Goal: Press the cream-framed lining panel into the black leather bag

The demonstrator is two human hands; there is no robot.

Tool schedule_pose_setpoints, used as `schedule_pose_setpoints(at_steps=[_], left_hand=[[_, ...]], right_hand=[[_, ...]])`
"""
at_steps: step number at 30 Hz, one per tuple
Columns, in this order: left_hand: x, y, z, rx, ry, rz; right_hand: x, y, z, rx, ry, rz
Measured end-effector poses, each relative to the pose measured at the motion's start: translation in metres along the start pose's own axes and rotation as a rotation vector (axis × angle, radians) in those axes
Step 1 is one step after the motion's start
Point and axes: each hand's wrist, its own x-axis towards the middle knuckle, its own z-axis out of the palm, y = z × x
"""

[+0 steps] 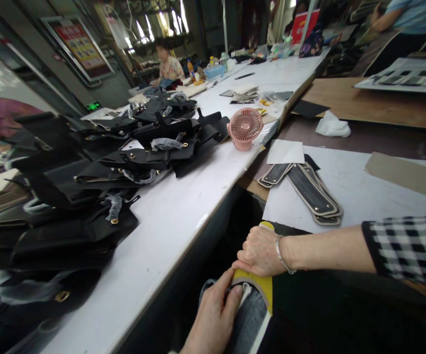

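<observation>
At the lower centre, my right hand [259, 250] is closed in a fist around a yellow tool [259, 284], which looks like a scraper with a broad, curved lower end. A rounded yellow tip shows above the fist. My left hand [216, 314] pinches a dark grey piece with pale edges [250, 319], its thumb on top and the other fingers partly hidden. The yellow end lies against the top of this piece, and my two hands touch or nearly touch. Both are over the dark gap between the tables.
Black bags [154, 147] with wrapped handles crowd the long white table [183, 211] on the left. A pink fan [245, 128] stands near its edge. Dark strips with pale borders [314, 191] are stacked on the right table. Other people are farther back.
</observation>
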Motion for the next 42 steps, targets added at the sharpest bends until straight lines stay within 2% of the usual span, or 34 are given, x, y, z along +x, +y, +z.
schedule_pose_setpoints(at_steps=[11, 18, 21, 23, 29, 33, 37, 39, 42], left_hand=[[-0.003, 0.004, 0.002, -0.005, 0.014, 0.087], [-0.008, -0.001, 0.008, 0.093, -0.018, 0.144], [-0.01, 0.002, 0.007, 0.068, -0.013, 0.173], [-0.01, 0.006, 0.003, -0.004, -0.034, 0.156], [0.004, 0.011, -0.011, -0.22, -0.122, -0.038], [0.014, 0.005, -0.01, -0.282, -0.116, -0.103], [0.015, 0.0, -0.01, -0.383, -0.172, -0.13], [0.014, -0.002, -0.012, -0.424, -0.198, -0.146], [0.014, -0.001, -0.015, -0.458, -0.218, -0.174]], right_hand=[[-0.01, -0.009, 0.004, 0.028, 0.004, 0.055], [-0.025, -0.016, 0.014, 0.07, -0.015, 0.09], [-0.03, -0.022, 0.016, 0.087, -0.012, 0.124], [-0.032, -0.028, 0.017, 0.102, -0.01, 0.15], [-0.042, -0.044, 0.023, 0.218, 0.007, 0.262], [-0.062, -0.036, 0.037, 0.463, 0.049, 0.372], [-0.076, -0.018, 0.055, 0.904, 0.077, 0.549], [-0.073, -0.016, 0.062, 1.137, 0.066, 0.612], [-0.058, -0.02, 0.065, 1.417, 0.051, 0.613]])
